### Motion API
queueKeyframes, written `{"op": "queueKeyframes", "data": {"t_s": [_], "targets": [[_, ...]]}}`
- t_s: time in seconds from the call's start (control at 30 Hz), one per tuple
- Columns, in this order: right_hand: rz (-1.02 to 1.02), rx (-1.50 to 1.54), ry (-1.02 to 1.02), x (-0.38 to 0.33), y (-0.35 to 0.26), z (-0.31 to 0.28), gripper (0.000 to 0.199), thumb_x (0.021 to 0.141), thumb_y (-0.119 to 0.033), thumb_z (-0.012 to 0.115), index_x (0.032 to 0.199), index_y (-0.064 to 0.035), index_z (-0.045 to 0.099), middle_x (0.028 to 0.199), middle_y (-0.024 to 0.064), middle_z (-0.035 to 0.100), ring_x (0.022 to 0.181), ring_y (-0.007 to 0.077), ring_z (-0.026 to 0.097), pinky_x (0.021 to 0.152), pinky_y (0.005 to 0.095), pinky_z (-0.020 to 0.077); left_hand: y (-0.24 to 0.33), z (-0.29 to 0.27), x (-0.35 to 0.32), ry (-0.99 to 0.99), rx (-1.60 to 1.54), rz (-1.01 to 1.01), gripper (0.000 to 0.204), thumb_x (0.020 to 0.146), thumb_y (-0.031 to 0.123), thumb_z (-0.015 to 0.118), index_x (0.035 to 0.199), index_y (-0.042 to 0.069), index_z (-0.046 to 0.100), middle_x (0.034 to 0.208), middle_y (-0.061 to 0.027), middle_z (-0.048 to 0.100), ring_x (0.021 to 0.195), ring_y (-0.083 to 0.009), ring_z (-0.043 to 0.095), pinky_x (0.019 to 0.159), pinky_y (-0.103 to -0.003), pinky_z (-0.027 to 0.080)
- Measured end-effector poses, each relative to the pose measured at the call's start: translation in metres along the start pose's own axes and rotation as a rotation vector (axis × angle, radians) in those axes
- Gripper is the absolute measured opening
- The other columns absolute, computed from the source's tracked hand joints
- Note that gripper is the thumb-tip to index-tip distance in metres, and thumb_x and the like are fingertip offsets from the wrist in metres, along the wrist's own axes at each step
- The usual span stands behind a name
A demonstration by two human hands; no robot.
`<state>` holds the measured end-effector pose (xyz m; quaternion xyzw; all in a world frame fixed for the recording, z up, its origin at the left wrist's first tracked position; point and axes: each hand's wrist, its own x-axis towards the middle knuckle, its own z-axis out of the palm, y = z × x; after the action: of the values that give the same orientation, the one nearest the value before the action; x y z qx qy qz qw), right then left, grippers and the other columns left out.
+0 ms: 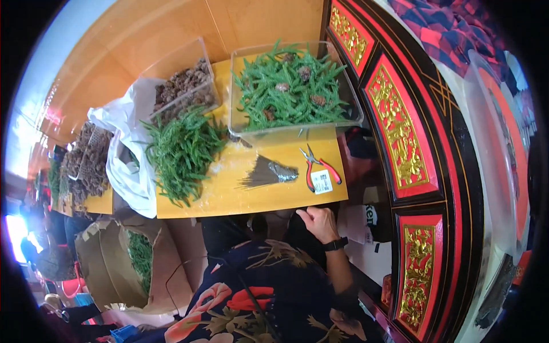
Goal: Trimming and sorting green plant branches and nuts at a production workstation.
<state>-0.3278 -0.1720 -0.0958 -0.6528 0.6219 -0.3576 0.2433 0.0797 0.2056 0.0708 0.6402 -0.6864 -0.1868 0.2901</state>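
My right hand (pixel 320 224), with a dark watch (pixel 335 244) on its wrist, is just below the table's front edge, over my dark-clothed leg. Its thumb points out to the left; the other fingers are bent down and mostly hidden. My left hand is out of the picture. Nearest to the right hand, on the yellow table (pixel 240 204), lie pliers (pixel 309 167) with red handles and a white label (pixel 321 182) across them. To their left is a bundle of thin brown wire-like sticks (pixel 264 173), wrapped in clear plastic at one end.
A clear bin (pixel 243 132) holds green sprigs and pine cones. Loose green sprigs (pixel 186 154) lie left, near a white bag (pixel 130 171) and a clear box of cones (pixel 186 86). A cardboard box (pixel 108 268) stands below. A red-and-gold carved panel (pixel 394 126) borders the right.
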Motion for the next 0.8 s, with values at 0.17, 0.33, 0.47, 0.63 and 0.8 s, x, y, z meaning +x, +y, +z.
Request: {"op": "queueKeyframes", "data": {"t_s": [0.17,0.33,0.47,0.63,0.8], "targets": [[0.002,-0.031,-0.057,-0.007,-0.001,0.007,0.040,0.081,-0.025,0.069,0.056,-0.0015,0.048,0.055,0.0200,0.050,0.054,0.0395,0.054,0.046,0.0441,0.0391,0.028,-0.022,-0.006,0.073,-0.141,-0.015,0.027,0.076,-0.004,0.065,0.101,-0.012,0.059,0.095,-0.0182,0.064,0.079,-0.0189,0.065,0.072,-0.024,0.053],[-0.031,-0.048,-0.078,-0.001,-0.007,0.013,0.040,0.081,-0.024,0.069,0.056,-0.0013,0.049,0.052,0.0195,0.048,0.050,0.0380,0.052,0.045,0.0422,0.0385,0.125,-0.022,0.110,0.155,-0.294,-0.086,0.027,0.075,-0.009,0.066,0.100,-0.015,0.058,0.096,-0.0200,0.066,0.076,-0.0178,0.068,0.071,-0.023,0.055],[-0.017,-0.054,-0.092,-0.001,-0.006,0.012,0.040,0.081,-0.024,0.069,0.055,-0.0011,0.048,0.051,0.0192,0.047,0.048,0.0373,0.052,0.043,0.0409,0.0377,0.175,-0.031,0.207,-0.044,-0.743,-0.392,0.039,0.082,0.005,0.064,0.117,-0.007,0.052,0.100,-0.0157,0.063,0.080,-0.0189,0.062,0.074,-0.027,0.050],[-0.025,-0.072,-0.100,-0.002,-0.006,0.012,0.040,0.082,-0.023,0.069,0.056,-0.0008,0.048,0.052,0.0190,0.048,0.048,0.0375,0.051,0.043,0.0407,0.0374,0.168,-0.059,0.204,-0.255,-1.071,-1.009,0.047,0.089,0.009,0.057,0.126,-0.015,0.041,0.116,-0.0243,0.056,0.099,-0.0251,0.060,0.091,-0.034,0.047],[-0.068,-0.101,-0.120,-0.001,-0.012,0.017,0.040,0.082,-0.025,0.068,0.057,-0.0019,0.048,0.052,0.0184,0.049,0.050,0.0381,0.053,0.045,0.0421,0.0389,0.172,-0.069,0.189,-0.550,-0.490,-0.780,0.044,0.094,0.009,0.048,0.131,-0.012,0.038,0.127,-0.0300,0.048,0.112,-0.0322,0.056,0.103,-0.038,0.040]]}}
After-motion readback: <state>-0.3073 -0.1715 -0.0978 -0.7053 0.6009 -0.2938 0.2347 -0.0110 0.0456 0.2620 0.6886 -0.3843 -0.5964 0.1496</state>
